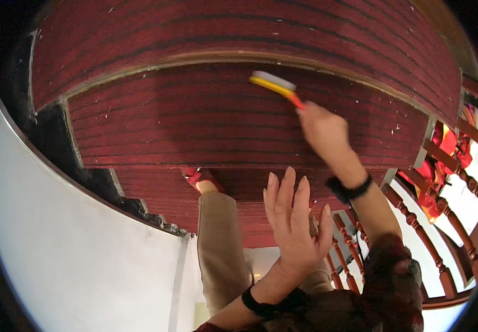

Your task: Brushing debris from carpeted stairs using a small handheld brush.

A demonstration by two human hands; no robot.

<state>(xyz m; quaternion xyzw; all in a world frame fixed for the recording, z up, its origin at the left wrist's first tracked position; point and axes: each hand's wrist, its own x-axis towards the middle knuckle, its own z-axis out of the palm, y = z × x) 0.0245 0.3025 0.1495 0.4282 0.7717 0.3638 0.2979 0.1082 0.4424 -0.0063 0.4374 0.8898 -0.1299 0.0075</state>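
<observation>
My right hand [325, 129] grips the red end of a brush [273, 84] with a yellow head and pale bristles. The brush is raised in front of a carpeted stair [222, 120], red with dark stripes; whether the bristles touch the carpet I cannot tell. Below and to the left of that hand, my left hand [295, 224] is held up with its fingers apart and nothing in it. Small pale bits of debris [395, 129] dot the carpet, mostly toward the right side.
Turned wooden balusters [419, 228] line the right side, with red and yellow decorations [450, 153] beyond them. On the left are a dark stepped skirting [52, 128] and a white wall [77, 232]. My foot in a red shoe [197, 176] stands on a lower step.
</observation>
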